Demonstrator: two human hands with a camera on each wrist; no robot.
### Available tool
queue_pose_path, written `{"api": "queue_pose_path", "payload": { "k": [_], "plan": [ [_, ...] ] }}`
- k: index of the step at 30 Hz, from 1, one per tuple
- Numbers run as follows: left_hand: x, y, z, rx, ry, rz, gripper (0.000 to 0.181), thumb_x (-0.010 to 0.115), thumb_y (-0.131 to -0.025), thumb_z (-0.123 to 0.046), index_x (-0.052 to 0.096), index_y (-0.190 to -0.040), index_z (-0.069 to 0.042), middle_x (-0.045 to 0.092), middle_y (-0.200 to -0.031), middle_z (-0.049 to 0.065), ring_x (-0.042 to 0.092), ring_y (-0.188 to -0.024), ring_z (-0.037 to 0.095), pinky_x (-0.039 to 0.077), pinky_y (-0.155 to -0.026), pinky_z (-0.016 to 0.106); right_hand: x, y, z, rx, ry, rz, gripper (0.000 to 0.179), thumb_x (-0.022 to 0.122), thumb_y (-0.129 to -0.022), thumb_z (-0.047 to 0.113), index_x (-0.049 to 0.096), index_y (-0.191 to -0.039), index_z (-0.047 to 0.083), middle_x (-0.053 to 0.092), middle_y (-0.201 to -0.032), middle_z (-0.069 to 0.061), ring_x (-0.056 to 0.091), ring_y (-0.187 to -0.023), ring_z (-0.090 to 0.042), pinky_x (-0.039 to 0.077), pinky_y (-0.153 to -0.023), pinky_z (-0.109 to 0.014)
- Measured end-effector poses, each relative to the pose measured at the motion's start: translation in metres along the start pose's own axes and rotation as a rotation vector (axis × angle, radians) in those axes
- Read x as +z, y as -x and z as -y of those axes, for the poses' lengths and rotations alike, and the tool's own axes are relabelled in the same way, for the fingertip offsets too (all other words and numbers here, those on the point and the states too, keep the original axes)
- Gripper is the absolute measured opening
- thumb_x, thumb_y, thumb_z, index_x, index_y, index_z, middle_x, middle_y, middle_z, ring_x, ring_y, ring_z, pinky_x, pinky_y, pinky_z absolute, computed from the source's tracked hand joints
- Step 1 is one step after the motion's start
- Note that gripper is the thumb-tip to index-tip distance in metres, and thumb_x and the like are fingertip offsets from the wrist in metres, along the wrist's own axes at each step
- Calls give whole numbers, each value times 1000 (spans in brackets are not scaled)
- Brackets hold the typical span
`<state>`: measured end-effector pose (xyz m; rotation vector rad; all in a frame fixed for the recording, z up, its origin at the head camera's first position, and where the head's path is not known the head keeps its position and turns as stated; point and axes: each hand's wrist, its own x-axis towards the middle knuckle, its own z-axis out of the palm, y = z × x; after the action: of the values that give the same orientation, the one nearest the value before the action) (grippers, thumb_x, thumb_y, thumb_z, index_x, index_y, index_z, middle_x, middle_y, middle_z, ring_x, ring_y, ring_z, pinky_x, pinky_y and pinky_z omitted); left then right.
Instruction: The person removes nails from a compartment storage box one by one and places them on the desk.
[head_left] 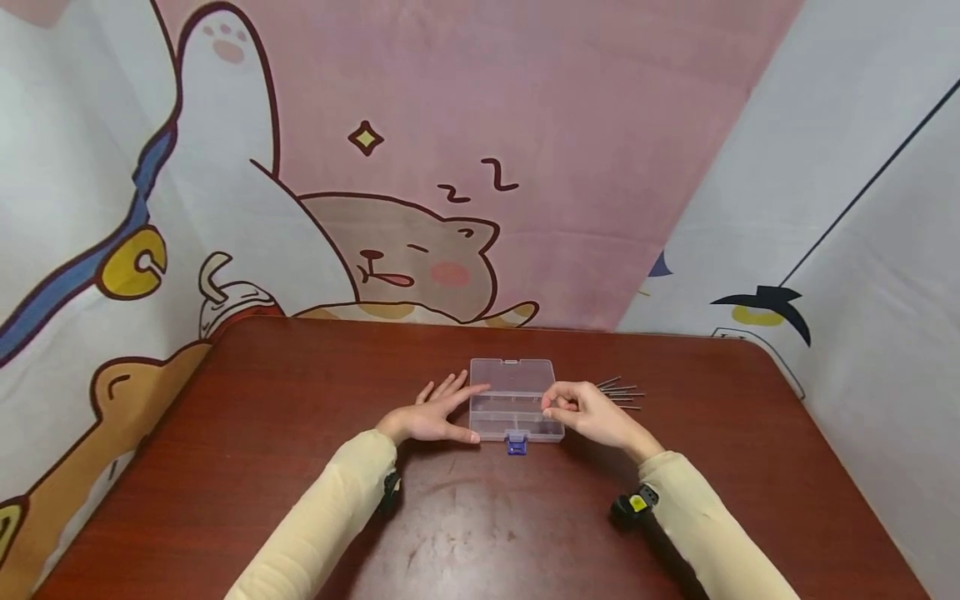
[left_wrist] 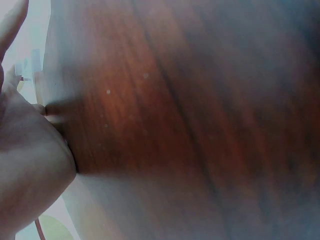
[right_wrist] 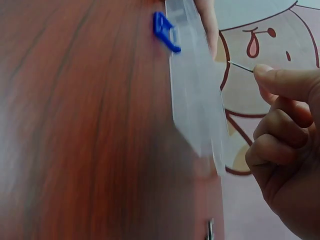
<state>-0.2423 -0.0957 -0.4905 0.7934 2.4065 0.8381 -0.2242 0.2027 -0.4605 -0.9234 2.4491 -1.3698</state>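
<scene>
A clear plastic compartment box (head_left: 497, 403) lies on the table with its lid (head_left: 513, 375) open toward the back and a blue latch (head_left: 517, 445) at the front. My left hand (head_left: 429, 420) is at the box's left side, fingers spread, thumb and index finger touching its edge. Over the box's right side, my right hand (head_left: 592, 412) pinches a thin metal rod (right_wrist: 241, 66) between thumb and index finger; the other fingers are curled. In the right wrist view the rod's tip points over the box. Several thin metal rods (head_left: 628, 394) lie just right of that hand.
The brown wooden table (head_left: 300, 392) reaches back to a cloth (head_left: 570, 167) printed with cartoon animals. Similar cloth hangs along both sides. A dark wrist device (head_left: 633, 504) sits on the right forearm.
</scene>
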Motion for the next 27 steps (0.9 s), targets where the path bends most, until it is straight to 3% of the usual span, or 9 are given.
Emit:
{"api": "queue_pose_path", "payload": {
  "k": [4,10,27],
  "plan": [
    [0,0,0,5,0,-3,82,68,-87,-45,24,-154,-29,-5,-161,11,-8,-145,30,-9,-109,56,-8,11,-23,20,-7,-35,6,62,-89,-6,64,-91,-1,39,-62,7,34,-53,-3,29,-49,-21],
    [0,0,-2,1,-1,3,82,68,-87,-45,23,-155,-29,-6,-161,11,-9,-145,29,-9,-109,56,-23,27,-36,101,61,-71,6,66,-89,2,63,-88,8,42,-61,6,38,-54,-5,32,-50,-21],
    [3,0,-4,-10,-7,-14,82,68,-87,-46,24,-154,-29,-4,-161,12,-7,-145,30,-8,-110,55,-47,64,-58,291,234,-199,6,66,-91,7,63,-87,4,43,-59,5,38,-51,-4,31,-51,-24]
  ]
}}
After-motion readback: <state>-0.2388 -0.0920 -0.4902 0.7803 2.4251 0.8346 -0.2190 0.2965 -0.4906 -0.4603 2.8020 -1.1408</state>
